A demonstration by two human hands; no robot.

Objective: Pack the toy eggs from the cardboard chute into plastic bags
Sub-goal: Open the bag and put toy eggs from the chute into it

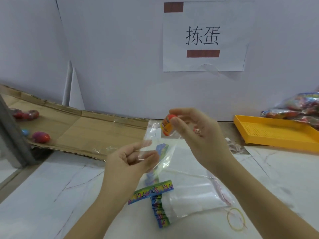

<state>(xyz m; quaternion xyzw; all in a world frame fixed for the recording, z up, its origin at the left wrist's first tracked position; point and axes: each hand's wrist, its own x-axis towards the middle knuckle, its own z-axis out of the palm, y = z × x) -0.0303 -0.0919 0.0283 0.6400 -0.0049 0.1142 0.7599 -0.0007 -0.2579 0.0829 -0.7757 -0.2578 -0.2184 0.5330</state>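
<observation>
L hand point(127, 161): thumb + fingers pinch the mouth of a clear plastic bag point(167, 157). Bag hangs to the R of it, colourful card visible through the film. R hand point(200, 135): raised just beyond the bag, thumb + fingertips grip one toy egg point(167, 125), orange top, yellow band. Egg sits just above the bag opening, not inside. Small reddish item in R palm, too small to ID.

Far L of L hand: cardboard chute point(89, 128) lies on the table w/ loose eggs at its L end: a red-purple egg point(41, 137) and red eggs point(25, 114) further back.

Near side of both hands: stack of empty bags point(189, 199) w/ printed header cards point(151, 192), flat on the marble-look table point(51, 195). Yellow rubber band point(236, 219) just R of the stack, beside R forearm.

R of R hand: yellow perforated tray point(276, 133), filled bags point(302, 107) piled beyond it. Paper sign point(203, 37) on the wall beyond R hand.
</observation>
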